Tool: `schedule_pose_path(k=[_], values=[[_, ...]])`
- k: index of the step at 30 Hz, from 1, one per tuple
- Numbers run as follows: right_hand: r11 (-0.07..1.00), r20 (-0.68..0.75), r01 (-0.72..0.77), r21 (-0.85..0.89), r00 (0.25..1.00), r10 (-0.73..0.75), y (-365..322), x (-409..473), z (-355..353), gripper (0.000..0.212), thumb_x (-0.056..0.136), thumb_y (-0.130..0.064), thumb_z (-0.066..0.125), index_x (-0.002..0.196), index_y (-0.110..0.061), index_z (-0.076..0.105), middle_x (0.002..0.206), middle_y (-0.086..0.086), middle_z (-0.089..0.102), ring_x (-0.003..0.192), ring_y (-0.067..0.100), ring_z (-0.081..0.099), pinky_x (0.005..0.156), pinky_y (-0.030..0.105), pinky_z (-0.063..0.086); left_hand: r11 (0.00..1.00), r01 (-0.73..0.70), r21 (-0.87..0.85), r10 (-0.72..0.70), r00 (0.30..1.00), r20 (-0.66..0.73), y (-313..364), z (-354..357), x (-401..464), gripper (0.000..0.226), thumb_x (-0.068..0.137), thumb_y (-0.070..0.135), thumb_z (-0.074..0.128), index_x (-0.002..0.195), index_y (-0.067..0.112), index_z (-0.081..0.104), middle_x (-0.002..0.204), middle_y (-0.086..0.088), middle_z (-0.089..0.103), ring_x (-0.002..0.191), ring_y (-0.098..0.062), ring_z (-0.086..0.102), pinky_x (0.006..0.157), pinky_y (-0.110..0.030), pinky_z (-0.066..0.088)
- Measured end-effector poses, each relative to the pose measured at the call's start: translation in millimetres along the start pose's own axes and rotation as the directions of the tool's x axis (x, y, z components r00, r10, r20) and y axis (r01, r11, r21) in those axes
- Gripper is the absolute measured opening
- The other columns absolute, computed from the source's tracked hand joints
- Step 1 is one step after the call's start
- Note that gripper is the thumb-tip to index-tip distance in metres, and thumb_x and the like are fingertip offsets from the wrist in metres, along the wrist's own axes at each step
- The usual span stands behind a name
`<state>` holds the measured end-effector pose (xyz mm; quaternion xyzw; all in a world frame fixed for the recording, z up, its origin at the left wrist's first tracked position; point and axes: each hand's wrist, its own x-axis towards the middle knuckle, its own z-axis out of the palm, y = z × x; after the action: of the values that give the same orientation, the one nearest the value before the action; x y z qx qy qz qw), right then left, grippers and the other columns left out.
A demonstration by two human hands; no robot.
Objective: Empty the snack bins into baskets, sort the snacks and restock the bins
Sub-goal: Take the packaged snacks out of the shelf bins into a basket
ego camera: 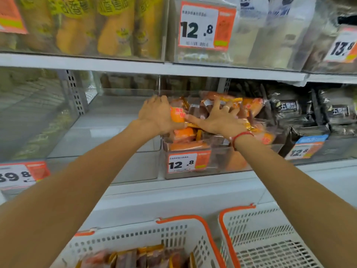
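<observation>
A clear plastic bin (218,161) on the middle shelf holds several orange and brown snack packs (185,135) and carries a 12.8 price tag (188,163). My left hand (157,114) reaches into the bin's left side and grips an orange pack (176,115). My right hand (218,117) lies spread over the packs in the middle of the bin, fingers splayed, touching them. Below, a white basket with an orange rim (202,246) holds several similar packs (135,257).
A second white basket (270,246) stands at the lower right. Left of the snack bin is a clear bin (139,167) with nothing showing inside. Black snack packs (287,108) fill the bin to the right. The upper shelf holds yellow packs (114,26) and white packs (270,29).
</observation>
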<state>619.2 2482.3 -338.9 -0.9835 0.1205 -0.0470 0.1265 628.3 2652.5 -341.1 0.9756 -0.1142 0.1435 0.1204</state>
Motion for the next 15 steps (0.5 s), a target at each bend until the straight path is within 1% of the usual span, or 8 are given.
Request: schedule_pose_path(k=[2, 4, 6, 7, 9, 11, 13, 15], values=[[0.998, 0.025, 0.04, -0.048, 0.999, -0.039, 3.5, -1.9, -7.9, 0.112, 0.077, -0.078, 0.052, 0.155, -0.018, -0.003, 0.16, 0.02, 0.007, 0.144, 0.048, 0.007, 0.113, 0.063, 0.019, 0.996, -0.026, -0.09, 0.022, 0.999, -0.036, -0.7, -2.6, -4.2, 0.084, 0.067, 0.062, 0.077, 0.123, 0.007, 0.045, 0.125, -0.011, 0.054, 0.116, -0.029, 0.05, 0.09, -0.038, 0.043], [0.994, 0.014, 0.093, -0.053, 0.996, -0.092, 9.5, -7.2, -11.0, 0.102, 0.08, -0.064, 0.061, 0.153, -0.017, 0.007, 0.153, 0.02, 0.026, 0.138, 0.046, 0.026, 0.108, 0.056, 0.033, 0.978, -0.062, -0.197, 0.043, 0.994, -0.101, 3.3, -4.5, -12.7, 0.079, 0.065, 0.054, 0.083, 0.12, 0.014, 0.043, 0.12, -0.006, 0.055, 0.107, -0.026, 0.055, 0.084, -0.04, 0.049], [0.993, -0.01, 0.108, -0.048, 0.994, -0.109, 11.2, -13.6, -8.3, 0.1, 0.079, -0.056, 0.066, 0.152, -0.018, 0.008, 0.147, 0.02, 0.034, 0.133, 0.045, 0.033, 0.105, 0.056, 0.036, 0.957, -0.14, -0.255, 0.092, 0.977, -0.192, 12.7, -5.8, -21.7, 0.074, 0.067, 0.045, 0.085, 0.12, 0.02, 0.04, 0.119, -0.004, 0.056, 0.102, -0.026, 0.059, 0.08, -0.044, 0.053], [0.994, 0.002, 0.101, -0.042, 0.995, -0.101, 9.6, -15.1, -7.2, 0.102, 0.078, -0.054, 0.068, 0.152, -0.019, 0.006, 0.149, 0.021, 0.031, 0.135, 0.046, 0.03, 0.106, 0.059, 0.033, 0.951, -0.186, -0.247, 0.128, 0.964, -0.235, 18.1, -5.8, -25.8, 0.071, 0.069, 0.041, 0.084, 0.121, 0.022, 0.039, 0.119, -0.003, 0.058, 0.1, -0.026, 0.061, 0.079, -0.045, 0.054], [0.996, 0.063, 0.071, -0.053, 0.996, -0.068, 5.3, -14.1, -7.1, 0.112, 0.075, -0.053, 0.072, 0.152, -0.019, -0.001, 0.155, 0.022, 0.019, 0.142, 0.047, 0.013, 0.11, 0.064, 0.023, 0.948, -0.24, -0.211, 0.173, 0.94, -0.294, 26.4, -4.3, -32.4, 0.066, 0.075, 0.033, 0.081, 0.124, 0.026, 0.038, 0.118, -0.002, 0.061, 0.099, -0.025, 0.063, 0.078, -0.042, 0.055], [0.997, 0.069, 0.051, -0.066, 0.996, -0.047, 3.7, -12.6, -9.4, 0.111, 0.075, -0.051, 0.073, 0.153, -0.02, 0.001, 0.158, 0.02, 0.012, 0.145, 0.044, 0.002, 0.111, 0.065, 0.019, 0.945, -0.234, -0.23, 0.149, 0.93, -0.336, 28.4, -5.3, -37.9, 0.061, 0.078, 0.028, 0.079, 0.124, 0.028, 0.038, 0.116, 0.0, 0.064, 0.098, -0.024, 0.064, 0.077, -0.04, 0.055], [0.998, -0.021, 0.036, -0.045, 0.999, -0.037, 4.8, -11.8, -7.3, 0.097, 0.078, -0.05, 0.071, 0.152, -0.022, 0.013, 0.158, 0.018, 0.012, 0.146, 0.041, 0.001, 0.111, 0.065, 0.019, 0.93, -0.206, -0.303, 0.08, 0.921, -0.381, 23.9, -10.0, -44.5, 0.06, 0.077, 0.025, 0.08, 0.121, 0.029, 0.039, 0.114, 0.004, 0.064, 0.096, -0.022, 0.064, 0.076, -0.041, 0.054], [0.997, -0.133, 0.047, -0.063, 0.99, -0.055, 5.9, -13.8, -2.2, 0.088, 0.078, -0.054, 0.068, 0.148, -0.02, 0.024, 0.155, 0.019, 0.018, 0.144, 0.041, 0.009, 0.107, 0.062, 0.024, 0.857, -0.178, -0.484, -0.042, 0.911, -0.41, 16.2, -13.6, -56.0, 0.062, 0.075, 0.025, 0.082, 0.12, 0.029, 0.04, 0.114, 0.007, 0.063, 0.098, -0.018, 0.064, 0.077, -0.042, 0.055]])
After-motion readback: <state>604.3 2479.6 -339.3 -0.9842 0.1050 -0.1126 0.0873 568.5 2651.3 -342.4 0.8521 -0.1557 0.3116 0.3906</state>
